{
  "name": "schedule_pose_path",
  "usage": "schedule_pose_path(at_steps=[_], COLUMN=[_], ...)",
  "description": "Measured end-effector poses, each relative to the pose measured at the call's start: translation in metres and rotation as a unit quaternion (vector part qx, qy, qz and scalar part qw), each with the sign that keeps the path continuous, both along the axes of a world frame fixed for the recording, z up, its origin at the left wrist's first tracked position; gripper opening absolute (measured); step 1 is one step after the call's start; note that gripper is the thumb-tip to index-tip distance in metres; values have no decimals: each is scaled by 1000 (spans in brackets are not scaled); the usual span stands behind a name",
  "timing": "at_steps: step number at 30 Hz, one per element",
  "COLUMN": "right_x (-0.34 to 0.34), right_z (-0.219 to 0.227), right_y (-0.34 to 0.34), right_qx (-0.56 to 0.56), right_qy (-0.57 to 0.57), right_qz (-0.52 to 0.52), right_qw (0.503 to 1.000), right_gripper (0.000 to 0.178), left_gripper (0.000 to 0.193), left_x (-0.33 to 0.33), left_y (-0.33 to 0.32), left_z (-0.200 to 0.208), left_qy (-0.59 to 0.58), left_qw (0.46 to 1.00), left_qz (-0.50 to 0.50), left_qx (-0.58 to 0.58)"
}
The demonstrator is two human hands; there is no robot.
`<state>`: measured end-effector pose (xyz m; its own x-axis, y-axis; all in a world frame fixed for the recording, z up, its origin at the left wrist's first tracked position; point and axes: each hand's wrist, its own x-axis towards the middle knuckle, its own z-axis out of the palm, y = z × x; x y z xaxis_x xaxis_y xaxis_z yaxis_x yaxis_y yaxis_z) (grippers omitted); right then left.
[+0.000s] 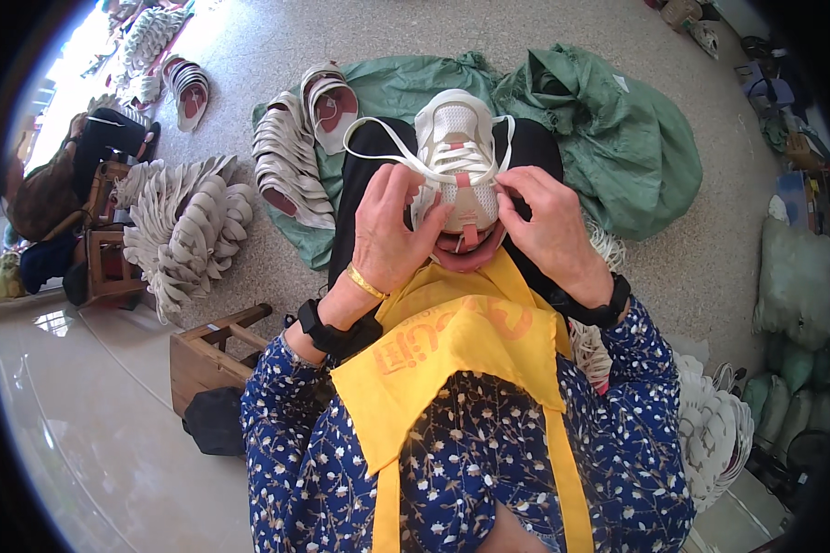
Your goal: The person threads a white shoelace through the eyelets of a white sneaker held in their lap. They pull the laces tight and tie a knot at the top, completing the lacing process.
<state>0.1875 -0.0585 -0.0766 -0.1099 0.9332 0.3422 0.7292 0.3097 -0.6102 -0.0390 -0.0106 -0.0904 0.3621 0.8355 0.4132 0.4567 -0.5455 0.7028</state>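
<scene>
A white and beige sneaker (454, 120) with pink accents rests on my lap, its toe pointing away from me. Its white shoelace (375, 121) is threaded through the upper eyelets and bows out in loops on both sides. At the shoe's left side, my left hand (392, 221) is closed on the lace, with the thumb against the collar beside the tongue. My right hand (553, 221) pinches the lace at the right edge, near the top eyelets. The exact fingertip grip is partly hidden. A pink lining shows in the shoe's opening.
Green sacks (618, 138) lie on the speckled floor beyond my knees. Rows of stacked white shoe uppers (290, 161) sit left of my knees, with a larger pile (189, 226) farther left. A wooden stool (214, 355) stands near my left elbow. More white pieces (710, 429) are heaped at right.
</scene>
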Motion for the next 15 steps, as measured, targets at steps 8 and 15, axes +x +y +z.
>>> schedule_pose_path(at_steps=[8, 15], right_x=[-14, -13], right_z=[-9, -6], right_y=[-1, -2], right_qx=[12, 108], right_qy=[41, -109], right_qz=[-81, 10], right_qw=[996, 988], right_gripper=[21, 25], left_gripper=[26, 20], left_x=[2, 5], left_y=[-3, -6], left_z=[0, -4], left_qy=[51, 95], left_qw=[998, 993], left_qz=[5, 7], left_qx=[41, 63])
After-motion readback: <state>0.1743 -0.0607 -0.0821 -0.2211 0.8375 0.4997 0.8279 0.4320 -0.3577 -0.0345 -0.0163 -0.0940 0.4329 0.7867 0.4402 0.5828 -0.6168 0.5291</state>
